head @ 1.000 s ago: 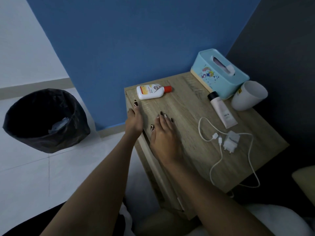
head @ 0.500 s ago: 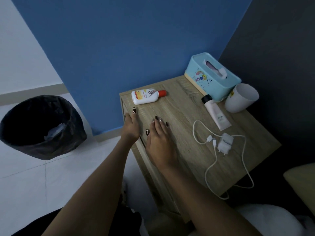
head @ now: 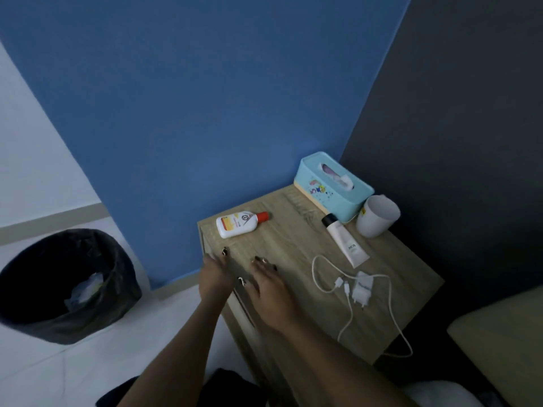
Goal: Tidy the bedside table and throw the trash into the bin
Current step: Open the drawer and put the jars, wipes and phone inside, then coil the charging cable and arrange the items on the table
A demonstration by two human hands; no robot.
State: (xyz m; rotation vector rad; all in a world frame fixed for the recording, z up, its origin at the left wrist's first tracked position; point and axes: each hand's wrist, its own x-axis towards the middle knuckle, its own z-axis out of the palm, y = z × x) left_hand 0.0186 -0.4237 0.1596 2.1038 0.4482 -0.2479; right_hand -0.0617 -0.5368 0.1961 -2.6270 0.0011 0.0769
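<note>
Two hands, left (head: 216,276) and right (head: 269,286), lie flat, grips open and empty, at the wooden surface (head: 296,245) left edge. Lotion bottle (head: 239,224), tube (head: 345,243), charger (head: 363,289), tissue box (head: 333,186), cup (head: 377,220) sit beyond. Lower left, bin (head: 63,284) contains trash (head: 85,290).

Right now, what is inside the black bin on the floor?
Inside the bin, some crumpled clear plastic lies against the black liner. Anything beneath it is hidden.

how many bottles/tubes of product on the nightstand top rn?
2. A white bottle with a red cap lies near the back left corner. A white tube with a black cap lies in front of the blue tissue box, beside the white cup. None looks hidden.
</note>
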